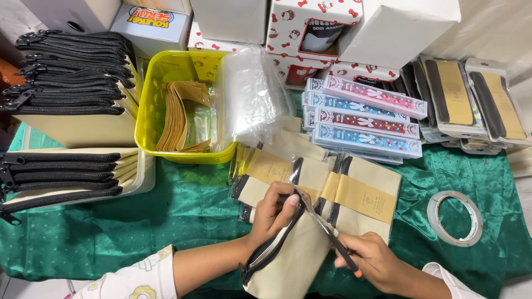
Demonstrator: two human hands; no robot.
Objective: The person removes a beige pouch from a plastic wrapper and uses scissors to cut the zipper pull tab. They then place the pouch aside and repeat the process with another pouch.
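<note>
My left hand (273, 213) grips the top corner of a cream canvas pouch with a black zipper (288, 260), holding it tilted over the green cloth. At the pouch's other end, my right hand (372, 259) pinches its black strap (332, 238), which runs taut between both hands. Just beyond the hands lie packed cream pouches wrapped in tan paper bands inside clear sleeves (354, 196).
A yellow tub (145, 119) holds tan paper bands, with clear bags (252, 94) leaning on it. Stacks of zippered pouches (66, 105) fill the left. Patterned strap packs (366, 122), boxes and carded black straps (471, 99) lie behind; a tape roll (455, 218) sits right.
</note>
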